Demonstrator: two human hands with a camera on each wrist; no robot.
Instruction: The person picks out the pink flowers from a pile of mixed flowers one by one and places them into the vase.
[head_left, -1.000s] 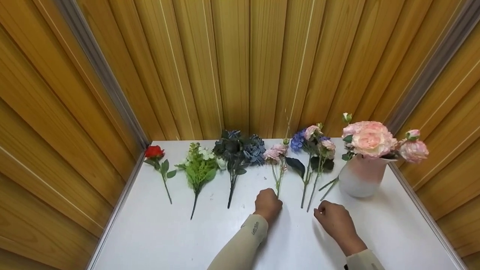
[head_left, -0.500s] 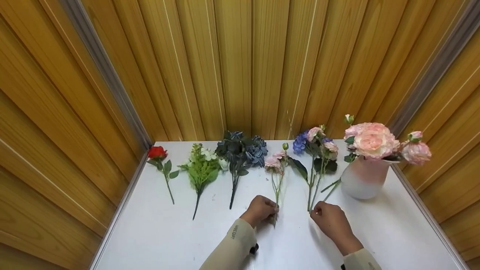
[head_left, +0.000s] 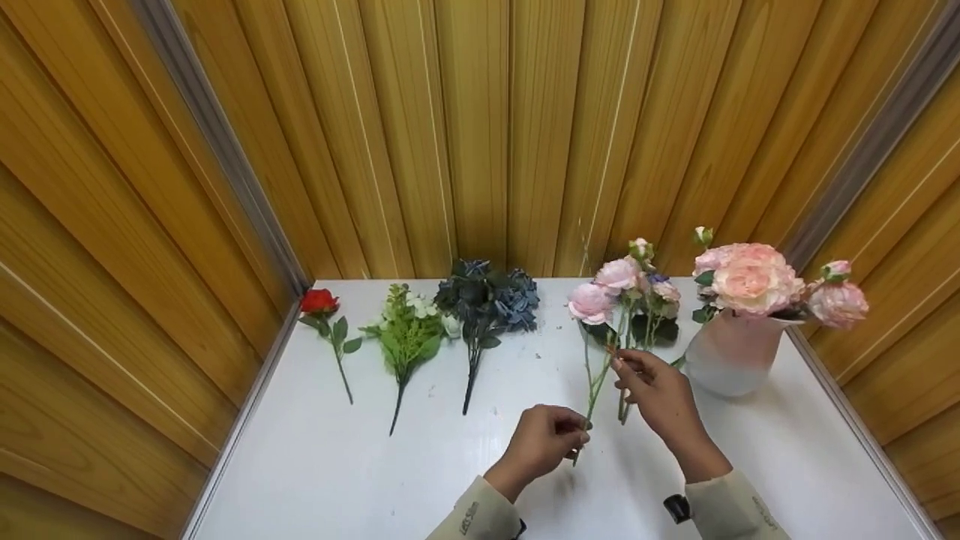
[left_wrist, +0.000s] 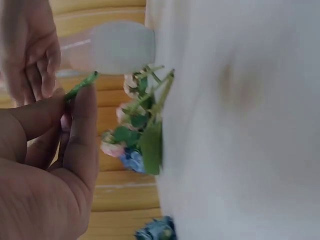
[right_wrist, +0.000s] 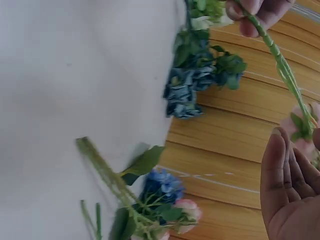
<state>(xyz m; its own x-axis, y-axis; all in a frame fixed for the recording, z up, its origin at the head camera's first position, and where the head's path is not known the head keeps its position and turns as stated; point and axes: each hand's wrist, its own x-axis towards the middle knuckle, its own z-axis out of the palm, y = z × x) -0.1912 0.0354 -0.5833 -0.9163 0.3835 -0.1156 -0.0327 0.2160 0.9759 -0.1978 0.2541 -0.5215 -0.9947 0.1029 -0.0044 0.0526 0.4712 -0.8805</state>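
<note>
In the head view my left hand [head_left: 540, 442] pinches the lower stem of a pink flower [head_left: 592, 302] and holds it tilted above the table. The left wrist view shows the green stem end [left_wrist: 81, 86] poking out between thumb and finger. My right hand [head_left: 660, 397] is higher up, its thumb and forefinger closed on a thin reddish part of this flower beside the main stem. Its other fingers [right_wrist: 280, 170] are loosely bent in the right wrist view. Behind it lie pink and blue flower stems [head_left: 660, 300], partly hidden.
A white-and-pink vase [head_left: 731, 356] with large pink blooms [head_left: 754, 277] stands at the right. Further left on the white table [head_left: 315, 465] lie a dark blue bunch [head_left: 480, 300], a green-and-white bunch [head_left: 405, 337] and a red rose [head_left: 320, 301]. Wood-patterned walls [head_left: 480, 135] enclose the table.
My left hand has lifted the pink flower off the table and shifted it rightward. My right hand has moved up from the table to the flower's upper stem.
</note>
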